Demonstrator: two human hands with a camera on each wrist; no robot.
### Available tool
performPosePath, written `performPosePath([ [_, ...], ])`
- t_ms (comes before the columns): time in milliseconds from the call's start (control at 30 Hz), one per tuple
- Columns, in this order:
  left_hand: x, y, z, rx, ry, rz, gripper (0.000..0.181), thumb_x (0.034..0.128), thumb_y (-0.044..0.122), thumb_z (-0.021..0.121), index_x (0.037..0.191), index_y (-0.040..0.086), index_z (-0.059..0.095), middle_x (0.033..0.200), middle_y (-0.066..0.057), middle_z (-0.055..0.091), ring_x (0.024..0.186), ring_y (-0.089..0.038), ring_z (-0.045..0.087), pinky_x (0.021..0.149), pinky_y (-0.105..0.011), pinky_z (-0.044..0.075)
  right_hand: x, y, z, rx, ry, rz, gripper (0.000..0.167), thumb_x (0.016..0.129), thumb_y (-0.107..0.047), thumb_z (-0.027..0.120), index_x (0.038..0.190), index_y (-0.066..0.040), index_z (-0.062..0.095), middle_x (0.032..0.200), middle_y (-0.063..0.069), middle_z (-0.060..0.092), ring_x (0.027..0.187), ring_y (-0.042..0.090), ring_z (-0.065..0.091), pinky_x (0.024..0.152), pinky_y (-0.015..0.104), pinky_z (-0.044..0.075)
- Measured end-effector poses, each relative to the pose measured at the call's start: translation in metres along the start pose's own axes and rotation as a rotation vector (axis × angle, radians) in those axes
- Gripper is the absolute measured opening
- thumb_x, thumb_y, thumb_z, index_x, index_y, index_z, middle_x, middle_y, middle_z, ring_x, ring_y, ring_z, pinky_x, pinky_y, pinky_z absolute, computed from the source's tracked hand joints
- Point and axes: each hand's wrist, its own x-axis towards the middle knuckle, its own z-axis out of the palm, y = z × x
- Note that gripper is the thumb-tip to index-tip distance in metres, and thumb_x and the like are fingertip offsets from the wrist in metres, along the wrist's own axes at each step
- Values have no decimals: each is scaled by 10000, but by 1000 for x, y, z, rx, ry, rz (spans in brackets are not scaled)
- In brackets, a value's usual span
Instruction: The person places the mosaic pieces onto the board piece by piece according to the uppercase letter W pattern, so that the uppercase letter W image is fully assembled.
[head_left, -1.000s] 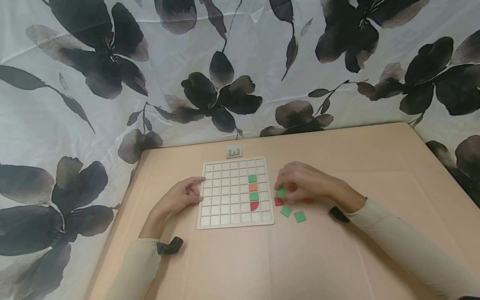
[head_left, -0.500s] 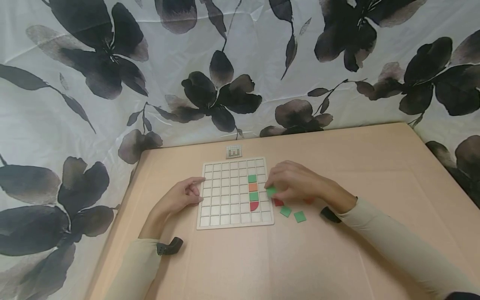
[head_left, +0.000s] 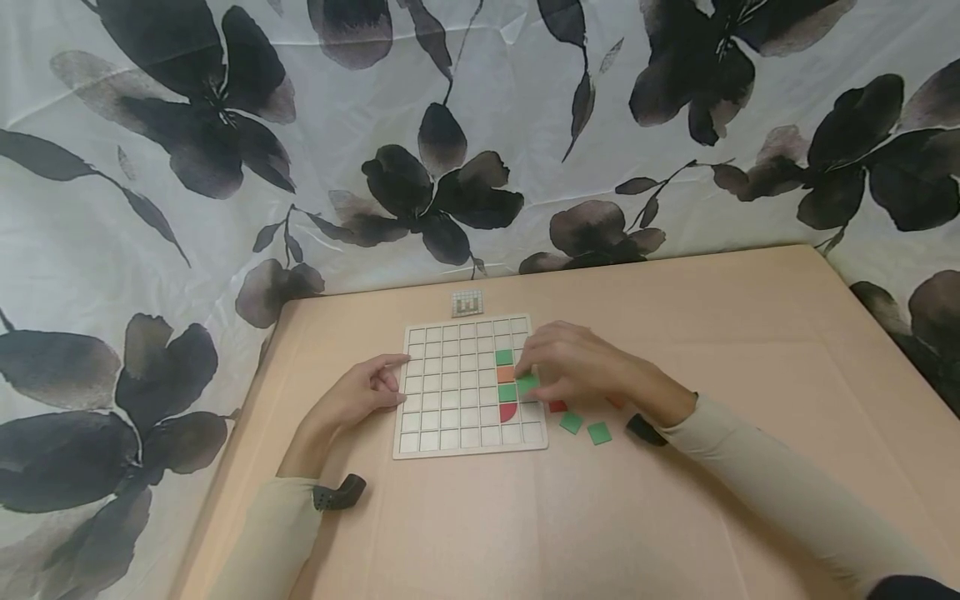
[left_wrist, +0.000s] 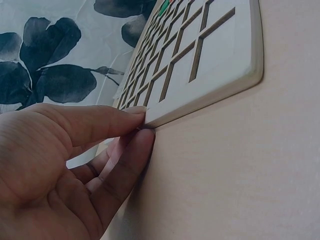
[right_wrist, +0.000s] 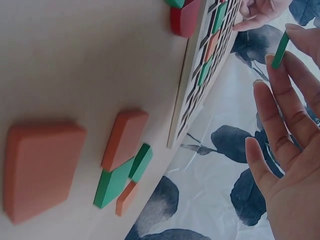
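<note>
A white grid board (head_left: 457, 417) lies on the table, with two green tiles, an orange tile (head_left: 506, 374) and a red rounded tile (head_left: 508, 412) in one column. My left hand (head_left: 358, 392) touches the board's left edge with straight thumb and index finger; the wrist view shows the fingertips (left_wrist: 146, 137) against that edge. My right hand (head_left: 573, 362) pinches a green tile (right_wrist: 281, 50) between thumb and fingers. In the head view this tile is over the board's right part, just right of the filled column. Whether it touches the board I cannot tell.
Loose green tiles (head_left: 599, 433) and a partly covered red tile (head_left: 557, 407) lie right of the board. Several orange and green tiles, one a near orange tile (right_wrist: 42, 170), show in the right wrist view. A small patterned card (head_left: 467, 302) lies behind the board. Floral cloth (head_left: 450, 125) hangs beyond.
My right hand has moved left with the green tile, from the loose tiles to over the board's right columns. The left hand and the board stay where they were.
</note>
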Motion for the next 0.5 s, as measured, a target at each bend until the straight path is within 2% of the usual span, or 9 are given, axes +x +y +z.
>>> performPosePath([
  [267,1,3,-5,-11,-5,-5,646,868,-69,716,1463,-53,467,982,-233,560,774,-222,504,626,-201,453,12,-8,2,-8,20,-3,243,849,-374,809,1060,-254,796,961,-153,695,1030,103,585,998,362,434],
  [500,5,4,-9,-12,-17,-11,642,869,-74,711,1462,-57,466,987,-238,557,780,-224,502,632,-195,457,21,-13,6,-4,26,30,243,858,-374,787,1067,-252,796,999,-167,713,1045,98,604,1021,357,421],
])
